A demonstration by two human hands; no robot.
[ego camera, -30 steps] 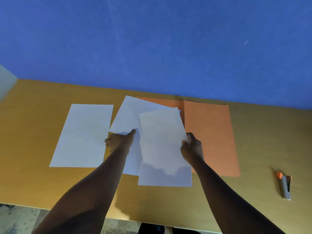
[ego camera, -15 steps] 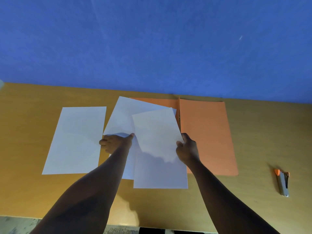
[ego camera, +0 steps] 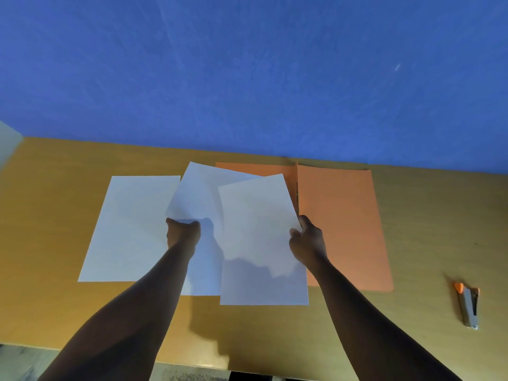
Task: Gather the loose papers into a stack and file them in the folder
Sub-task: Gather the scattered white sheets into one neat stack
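Observation:
Three white sheets lie on the wooden table. The left sheet (ego camera: 132, 229) lies flat by itself. My left hand (ego camera: 182, 233) grips the left edge of the tilted middle sheet (ego camera: 196, 196), whose edge curls up off the table. My right hand (ego camera: 308, 243) pinches the right edge of the right sheet (ego camera: 258, 237), which overlaps the middle one. The open orange folder (ego camera: 341, 224) lies flat behind and to the right; the sheets cover most of its left half.
A grey stapler with orange ends (ego camera: 468, 306) lies at the right on the table (ego camera: 439, 215). A blue wall (ego camera: 247, 78) rises behind the table's far edge. The near table edge runs along the bottom, with floor below it.
My left hand has closed on the middle sheet's left edge and lifted it, so the sheet now curls upward. My right hand stays on the right sheet's edge.

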